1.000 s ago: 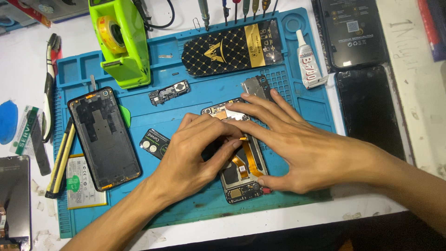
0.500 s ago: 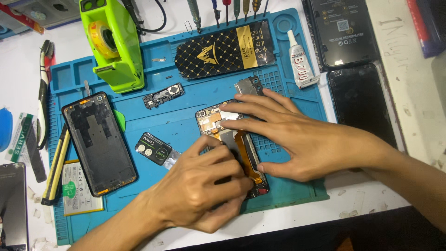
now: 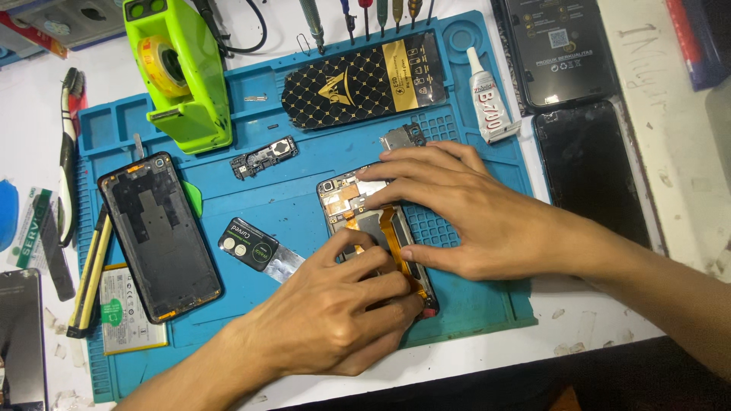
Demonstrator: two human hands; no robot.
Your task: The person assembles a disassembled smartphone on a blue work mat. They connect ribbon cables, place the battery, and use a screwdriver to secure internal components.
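An opened phone (image 3: 358, 205) lies face down on the blue repair mat (image 3: 289, 190), its circuit board and orange flex cables exposed. My right hand (image 3: 472, 213) rests flat over its upper right side, fingers spread and pressing on the frame. My left hand (image 3: 335, 312) covers the phone's lower half, with fingertips pinched at the orange flex cable (image 3: 392, 240) near the middle. What the left fingertips hold is hidden.
A black back cover (image 3: 156, 236) lies left on the mat, with a small black pry card (image 3: 247, 243) beside it. A green tape dispenser (image 3: 183, 72), a black and gold package (image 3: 362, 80), a glue tube (image 3: 487, 99) and two dark phones (image 3: 586, 167) surround the work.
My left hand slid down toward the phone's lower half, uncovering the upper board. The camera view shifted slightly; my right hand stayed pressed on the phone.
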